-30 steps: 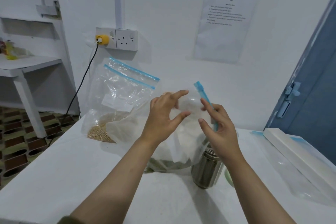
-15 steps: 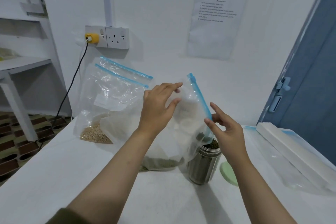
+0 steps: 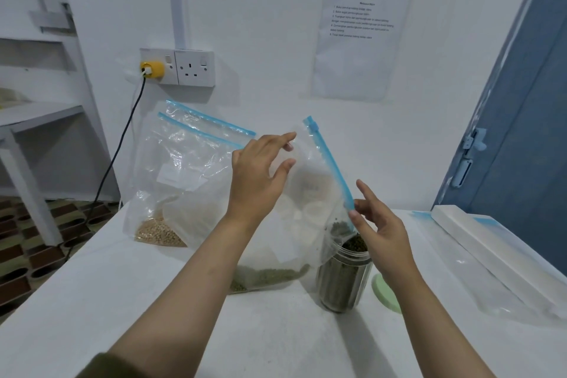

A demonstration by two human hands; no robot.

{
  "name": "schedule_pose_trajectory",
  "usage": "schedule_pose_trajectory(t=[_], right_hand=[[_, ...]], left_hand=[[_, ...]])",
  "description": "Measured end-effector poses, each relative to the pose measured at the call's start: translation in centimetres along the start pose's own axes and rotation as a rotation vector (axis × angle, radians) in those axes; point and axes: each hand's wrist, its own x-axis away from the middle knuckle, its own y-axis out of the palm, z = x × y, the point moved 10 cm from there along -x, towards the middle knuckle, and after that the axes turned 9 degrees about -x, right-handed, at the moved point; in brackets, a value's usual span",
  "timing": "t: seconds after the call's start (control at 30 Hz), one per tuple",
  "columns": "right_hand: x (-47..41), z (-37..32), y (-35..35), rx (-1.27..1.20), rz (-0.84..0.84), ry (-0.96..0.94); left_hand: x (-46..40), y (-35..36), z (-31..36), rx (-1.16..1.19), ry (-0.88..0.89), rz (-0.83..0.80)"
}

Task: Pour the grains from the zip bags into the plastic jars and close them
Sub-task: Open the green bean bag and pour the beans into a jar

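- Although the pour into one jar looks nearly finished, you have more bags waiting: at far left two zip bags (image 3: 184, 169) lean against the wall, blue seals shut, the front one with pale tan grains (image 3: 159, 232) settled in its bottom corner
- Next along, your left hand (image 3: 260, 175) is raised, pinching the upper back corner of the tilted zip bag (image 3: 310, 190) between thumb and fingers to keep it lifted
- That bag's blue zip strip (image 3: 329, 166) slants down to the right, and a few green grains (image 3: 339, 227) sit at its mouth, which dips into the clear plastic jar (image 3: 345, 276)
- A loose heap of green grains (image 3: 270, 276) shows lower down by the table (image 3: 153, 301); I cannot tell whether it lies in this bag's sagging bottom or in another bag
- The jar stands upright, filled nearly to its rim with green grains, so I judge little room is left
- Your right hand (image 3: 380, 233) pinches the low end of the zip strip just above the jar, its other fingers spread
- Just right of the jar lies its pale green lid (image 3: 385, 293), flat and still off; capping remains, then the other bags, though no second jar is visible
- Furthest right lies a flat, seemingly empty zip bag (image 3: 506, 279)
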Motion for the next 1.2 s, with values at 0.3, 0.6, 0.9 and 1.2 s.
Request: schedule_pose_trajectory(t=[0.3,0.6,0.9,1.2], right_hand=[[-1.0,-1.5,-0.2,-0.037,0.06,-0.117],[-2.2,-2.4,-0.3,-0.056,0.039,-0.166],[0.2,0.1,-0.6,0.013,-0.015,-0.049],[0.7,2.2,-0.5,0.058,-0.117,0.037]], left_hand=[[0.2,-0.6,-0.3,0.034,-0.035,0.029],[0.1,-0.8,-0.4,0.042,-0.074,0.043],[0.5,0.1,-0.4,0.042,-0.069,0.016],[0.5,0.0,-0.9,0.041,-0.079,0.029]])
